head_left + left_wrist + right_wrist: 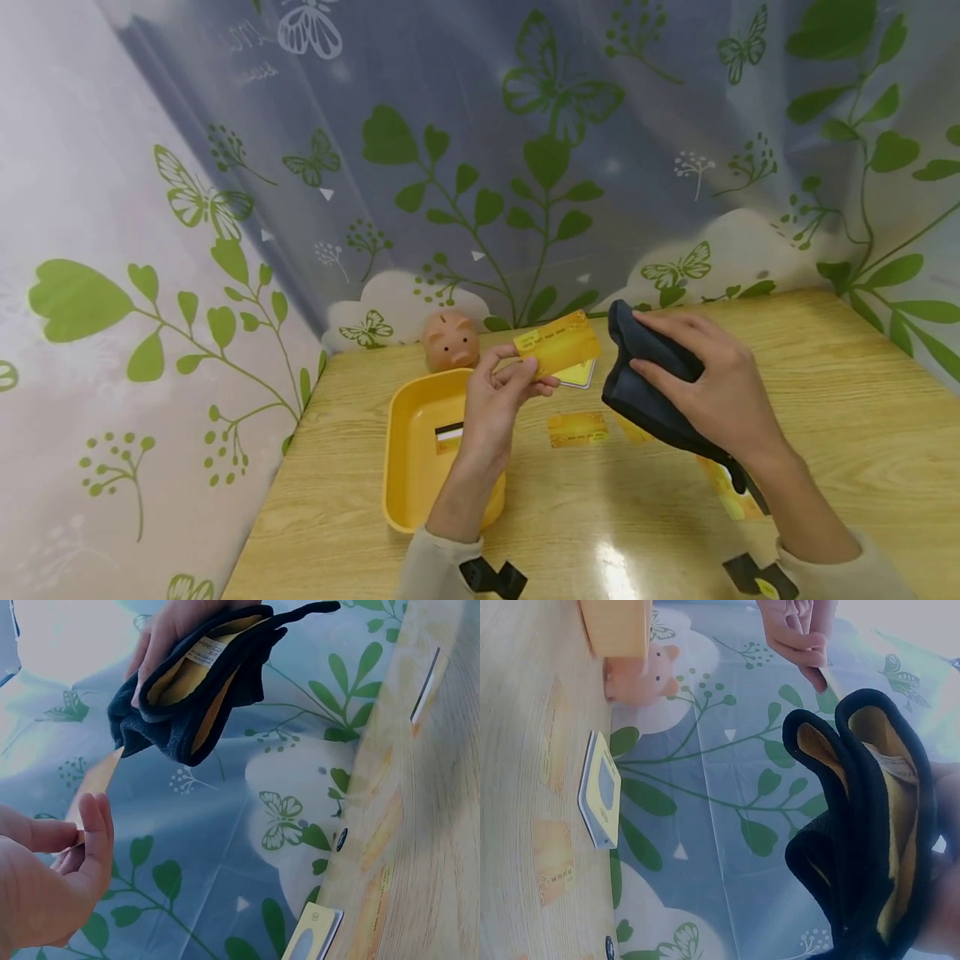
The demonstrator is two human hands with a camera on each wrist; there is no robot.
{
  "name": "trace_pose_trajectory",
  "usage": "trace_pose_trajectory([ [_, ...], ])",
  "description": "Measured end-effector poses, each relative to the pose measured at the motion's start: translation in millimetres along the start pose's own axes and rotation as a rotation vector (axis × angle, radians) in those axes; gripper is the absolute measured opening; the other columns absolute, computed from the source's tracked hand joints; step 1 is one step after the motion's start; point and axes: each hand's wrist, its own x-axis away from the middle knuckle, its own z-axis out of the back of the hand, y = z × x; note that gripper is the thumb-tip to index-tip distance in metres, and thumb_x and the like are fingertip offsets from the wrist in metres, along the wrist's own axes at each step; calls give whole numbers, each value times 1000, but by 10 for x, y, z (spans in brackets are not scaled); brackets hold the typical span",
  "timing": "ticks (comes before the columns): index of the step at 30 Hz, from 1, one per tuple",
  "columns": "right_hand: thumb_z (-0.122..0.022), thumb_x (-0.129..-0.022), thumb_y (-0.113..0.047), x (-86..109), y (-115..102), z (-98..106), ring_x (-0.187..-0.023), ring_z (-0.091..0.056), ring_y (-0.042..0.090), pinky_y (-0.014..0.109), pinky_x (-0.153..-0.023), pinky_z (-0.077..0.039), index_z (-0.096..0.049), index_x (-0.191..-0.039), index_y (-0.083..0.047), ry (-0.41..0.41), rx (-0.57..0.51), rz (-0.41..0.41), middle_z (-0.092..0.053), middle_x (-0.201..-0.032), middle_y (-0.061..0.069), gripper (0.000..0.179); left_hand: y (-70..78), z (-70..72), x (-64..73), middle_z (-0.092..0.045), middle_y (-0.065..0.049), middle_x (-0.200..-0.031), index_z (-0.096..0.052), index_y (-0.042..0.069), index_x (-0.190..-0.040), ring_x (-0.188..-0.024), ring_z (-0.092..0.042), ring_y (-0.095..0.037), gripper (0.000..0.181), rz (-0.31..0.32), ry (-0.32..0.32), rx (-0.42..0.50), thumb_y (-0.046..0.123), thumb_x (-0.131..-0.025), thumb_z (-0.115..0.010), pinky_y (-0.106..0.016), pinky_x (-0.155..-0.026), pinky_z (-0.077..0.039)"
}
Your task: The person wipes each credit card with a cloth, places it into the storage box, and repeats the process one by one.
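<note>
In the head view my left hand [495,404] pinches a gold bank-style card [558,343] between thumb and fingers, held above the table. To its right, my right hand [716,367] grips a dark blue soft pouch [656,375] by its upper side. The pouch's mouth gapes, and its yellow lining [900,802] with a white label shows in the right wrist view. From the left wrist, the tip of the card [99,776] reaches the edge of the pouch [176,724].
A yellow plastic bin [397,467] on the left contains a striped card [450,435]. Behind it stands a piggy bank [450,342]. A yellow-and-white boxy item [600,791] lies near the curtain. Gold cards [577,429] are on the wooden table [322,500], with another card [727,492] below the pouch.
</note>
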Motion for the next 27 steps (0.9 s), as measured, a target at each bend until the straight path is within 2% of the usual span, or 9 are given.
trace_pose_trajectory([
  [3,-89,-79,-1,12,-17,-21,-108,-65,25,8,-91,-43,-69,-139,-20,0,-6,12,-69,-121,3,66,-4,3,6,-74,-3,-82,-50,4,-136,-76,-74,-17,36,3,-9,-24,6,-103,-64,-36,-90,-60],
  [7,-89,-79,0,19,-21,-30,-107,-65,22,8,-90,-43,-69,-139,-21,2,-9,6,-69,-120,1,67,-9,10,3,-73,-3,-82,-48,10,-147,-75,-73,-16,47,-36,-36,-47,5,-104,-63,-31,-82,-60],
  [11,-89,-80,-1,11,-36,-30,-109,-65,21,7,-91,-43,-68,-140,-23,1,-12,6,-69,-122,0,67,-11,14,-6,-69,-4,-79,-48,9,-148,-75,-72,-16,48,-53,-38,-57,3,-103,-63,-30,-77,-58],
  [18,-90,-77,1,15,-113,-72,-108,-65,18,8,-90,-45,-70,-138,-19,-3,-29,59,-70,-120,2,67,3,-11,-8,-64,-4,-95,-53,12,-146,-80,-75,-19,55,-25,-39,-63,-5,-96,-69,-30,-73,-59],
  [21,-90,-76,2,22,-147,-98,-107,-65,16,8,-90,-46,-69,-138,-18,-8,-40,82,-69,-120,2,68,1,-20,-8,-57,-4,-98,-54,12,-147,-82,-75,-18,58,-10,-41,-75,-7,-95,-70,-29,-72,-59],
  [27,-90,-77,1,46,-229,-195,-107,-66,20,10,-90,-48,-68,-139,-18,-52,-64,117,-67,-121,2,68,-46,-72,-13,-50,-1,-99,-53,9,-148,-75,-68,-14,60,16,-91,-107,-11,-94,-69,-28,-72,-59],
])
